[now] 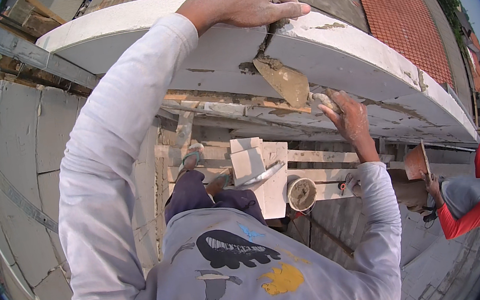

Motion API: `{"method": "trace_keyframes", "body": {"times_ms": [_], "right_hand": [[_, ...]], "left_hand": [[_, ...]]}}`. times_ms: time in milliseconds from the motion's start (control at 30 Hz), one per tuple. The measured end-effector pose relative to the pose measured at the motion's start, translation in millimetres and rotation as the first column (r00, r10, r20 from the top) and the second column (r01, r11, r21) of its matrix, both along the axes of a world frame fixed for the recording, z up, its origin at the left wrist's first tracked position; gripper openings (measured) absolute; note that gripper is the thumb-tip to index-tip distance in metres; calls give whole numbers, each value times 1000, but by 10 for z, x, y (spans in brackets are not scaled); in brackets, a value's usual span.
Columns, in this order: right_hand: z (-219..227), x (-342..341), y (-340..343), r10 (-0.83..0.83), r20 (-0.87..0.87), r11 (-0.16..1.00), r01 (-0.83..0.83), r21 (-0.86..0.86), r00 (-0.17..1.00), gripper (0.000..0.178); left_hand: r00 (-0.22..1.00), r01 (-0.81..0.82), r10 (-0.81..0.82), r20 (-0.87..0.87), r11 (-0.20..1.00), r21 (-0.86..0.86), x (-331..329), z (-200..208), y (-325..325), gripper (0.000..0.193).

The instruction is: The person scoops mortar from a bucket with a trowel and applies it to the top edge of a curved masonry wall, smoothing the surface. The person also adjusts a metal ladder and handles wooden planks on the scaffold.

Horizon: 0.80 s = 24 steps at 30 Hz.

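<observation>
My right hand (346,114) is closed around the handle of a trowel (284,81). The mortar-smeared blade points up and left against the face of a white block wall (215,45). Its tip lies at a vertical joint (266,42) filled with grey mortar. Across the wall's top edge rests my left hand (246,4), palm down, thumb stretched out towards the joint. Nothing shows in its grip, though some fingers are hidden behind the hand. Below, a round bucket (302,194) of wet mortar stands on the planks.
Cut white blocks (248,164) lie beside the bucket on wooden scaffold planks (322,157), where my feet stand. At the right, a person in red sleeves (470,214) holds a reddish-brown container (416,162). Beyond the wall is an orange tiled roof (397,11). Another block wall (16,135) rises at left.
</observation>
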State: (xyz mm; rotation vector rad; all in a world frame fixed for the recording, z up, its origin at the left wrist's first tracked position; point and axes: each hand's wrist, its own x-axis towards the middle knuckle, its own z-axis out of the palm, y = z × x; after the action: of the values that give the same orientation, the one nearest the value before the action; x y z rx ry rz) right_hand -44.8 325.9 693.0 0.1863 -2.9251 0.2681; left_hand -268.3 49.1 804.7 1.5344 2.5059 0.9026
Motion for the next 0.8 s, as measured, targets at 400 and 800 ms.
{"method": "trace_keyframes", "body": {"times_ms": [400,800], "right_hand": [[1007,353,-262,444,677,876,-124,-467,587,49],[-33,784,-555,-45,291,964,118,-237,956,45]], "left_hand": [[997,-20,20,-73,1000,-6,-38,-45,40,77],[995,1,2,-100,999,34,-58,-106,127,75]]}}
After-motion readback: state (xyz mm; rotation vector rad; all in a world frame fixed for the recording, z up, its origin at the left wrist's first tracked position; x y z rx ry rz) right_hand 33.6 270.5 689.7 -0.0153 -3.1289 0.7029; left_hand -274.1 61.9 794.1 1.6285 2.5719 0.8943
